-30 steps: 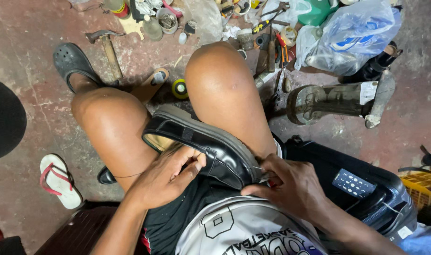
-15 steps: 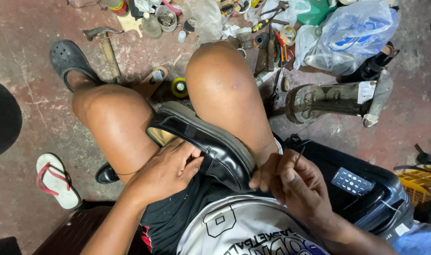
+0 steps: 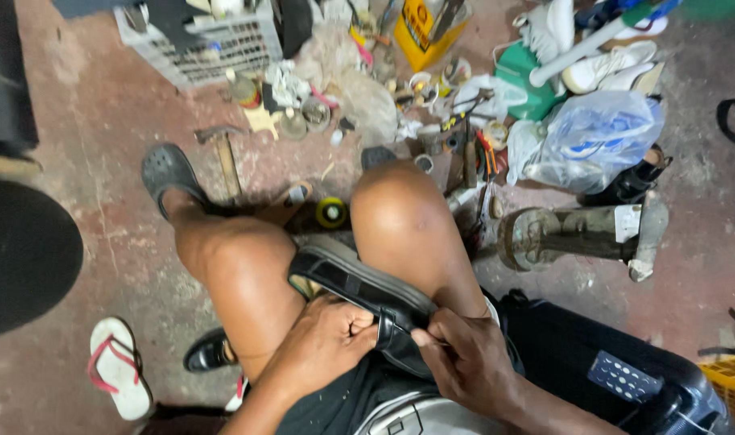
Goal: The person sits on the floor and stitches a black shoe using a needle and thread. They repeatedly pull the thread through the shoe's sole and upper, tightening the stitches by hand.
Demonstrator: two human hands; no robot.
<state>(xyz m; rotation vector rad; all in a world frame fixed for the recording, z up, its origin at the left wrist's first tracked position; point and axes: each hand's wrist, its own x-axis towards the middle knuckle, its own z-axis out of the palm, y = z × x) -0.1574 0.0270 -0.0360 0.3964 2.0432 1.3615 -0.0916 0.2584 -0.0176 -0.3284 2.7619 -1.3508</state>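
My left hand (image 3: pixel 327 342) clamps the black shoe (image 3: pixel 367 302); right hand (image 3: pixel 464 362) pinches its heel edge. Stitching step, I judge; next needs a firm pull.

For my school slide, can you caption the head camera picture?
Seated person's left hand and right hand grip a black shoe wedged between bare knees.

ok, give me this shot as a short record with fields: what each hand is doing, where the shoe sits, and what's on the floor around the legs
left hand: fist closed on the near end of the black shoe
right hand: pinching the shoe's edge; whether it holds a tool cannot be told
shoe position: wedged between the two bare knees, sole edge up
floor, left: white flip-flop with pink straps, second black shoe
floor, ahead: hammer, yellow tape roll, white crate
floor, right: metal shoe stand, plastic bag
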